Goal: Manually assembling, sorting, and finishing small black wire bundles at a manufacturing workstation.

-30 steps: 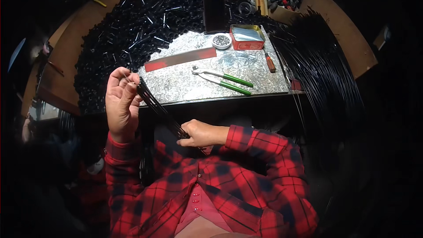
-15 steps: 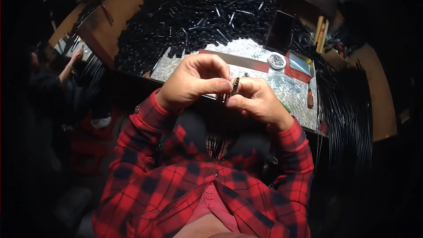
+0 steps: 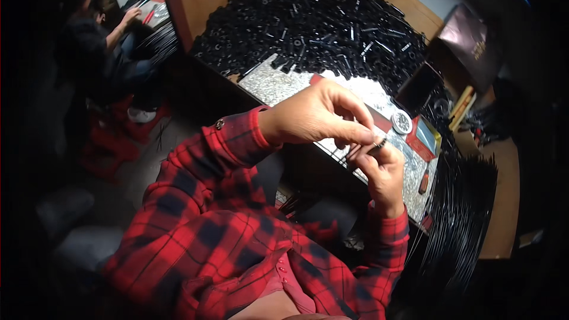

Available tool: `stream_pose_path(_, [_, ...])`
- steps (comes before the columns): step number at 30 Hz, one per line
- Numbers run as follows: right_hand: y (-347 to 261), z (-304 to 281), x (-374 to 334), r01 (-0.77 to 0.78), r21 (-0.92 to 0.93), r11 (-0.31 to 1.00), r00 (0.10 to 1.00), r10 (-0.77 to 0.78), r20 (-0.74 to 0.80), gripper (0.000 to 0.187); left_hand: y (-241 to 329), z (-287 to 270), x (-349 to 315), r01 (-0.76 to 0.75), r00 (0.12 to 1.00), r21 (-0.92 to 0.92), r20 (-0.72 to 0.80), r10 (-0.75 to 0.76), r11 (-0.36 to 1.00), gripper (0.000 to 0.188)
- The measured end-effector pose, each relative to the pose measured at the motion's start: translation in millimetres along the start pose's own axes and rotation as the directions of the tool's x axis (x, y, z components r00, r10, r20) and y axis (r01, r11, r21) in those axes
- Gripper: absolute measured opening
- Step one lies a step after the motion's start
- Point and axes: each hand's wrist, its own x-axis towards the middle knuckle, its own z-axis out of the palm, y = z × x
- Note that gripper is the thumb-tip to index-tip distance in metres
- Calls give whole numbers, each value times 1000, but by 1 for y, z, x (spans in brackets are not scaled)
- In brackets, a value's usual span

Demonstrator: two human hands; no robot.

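Note:
Close together over the front edge of the bench, both hands meet at the fingertips. My right hand (image 3: 384, 173) is closed, its thumb and fingers gripping a small dark ridged piece (image 3: 377, 147) whose kind is too small to tell. My left hand (image 3: 320, 117) pinches thumb against forefinger right beside that piece. What the left fingertips hold, if anything, cannot be made out. Beneath the hands lies a speckled, shiny work surface (image 3: 272, 85), and a flat reddish bar (image 3: 379, 120) shows partly behind the left fingers.
A big heap of short black tubular parts (image 3: 308, 29) fills the back. A round tub of small pieces (image 3: 402, 122), a red box (image 3: 422, 140) and a screwdriver (image 3: 424, 182) sit at right, near a bundle of long dark rods (image 3: 456, 213). Another person (image 3: 101, 53) works at far left.
The view has turned, so bench and heap sit further right and the left-hand co-worker shows more. My hands stay together around the small dark piece, the left fingertips still pinched beside it.

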Motion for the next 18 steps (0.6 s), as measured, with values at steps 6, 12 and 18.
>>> stream_pose_path(6, [-1,20,-3,24,198,980,979,17,-205,9,1,1,3,145,989,-205,50,-137,968,9])
stream_pose_path(12, [-2,34,3,25,238,971,966,38,-256,15,-5,-12,-2,126,992,-186,18,-125,974,13])
stream_pose_path(18, [9,38,10,36,242,970,965,30,-261,20,-13,-21,-5,78,997,-185,-2,-80,980,14])
